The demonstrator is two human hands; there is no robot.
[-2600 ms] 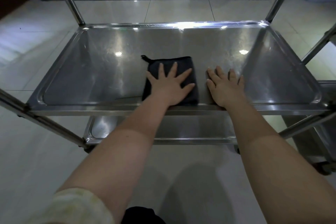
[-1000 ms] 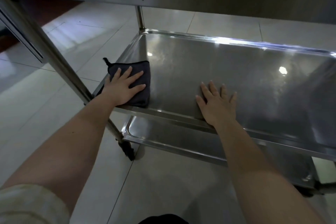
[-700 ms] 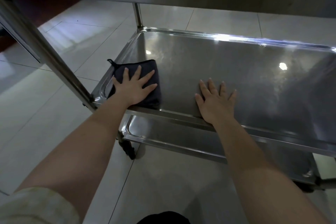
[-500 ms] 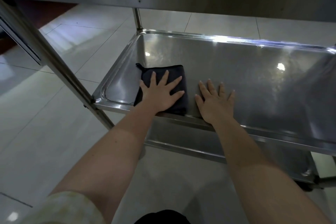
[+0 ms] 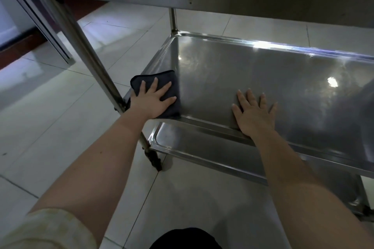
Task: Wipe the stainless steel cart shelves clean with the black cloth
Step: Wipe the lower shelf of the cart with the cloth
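The black cloth (image 5: pixel 173 85), folded, lies at the near left corner of the cart's middle steel shelf (image 5: pixel 283 75). My left hand (image 5: pixel 152 100) presses flat on top of it with fingers spread, covering most of it. My right hand (image 5: pixel 253 115) rests flat and bare on the same shelf near its front rim, a hand's width to the right of the cloth. The bottom shelf (image 5: pixel 202 147) shows under the front rim. The top shelf (image 5: pixel 222 0) crosses the upper part of the view.
A slanted steel post (image 5: pixel 85 46) of the cart stands just left of the cloth, with a dark caster (image 5: pixel 154 159) at its foot. Pale floor tiles (image 5: pixel 50 117) surround the cart. A dark frame (image 5: pixel 40 18) stands at the far left.
My left hand has slid the cloth leftwards along the front of the middle shelf into the near left corner. My right hand has stayed in place.
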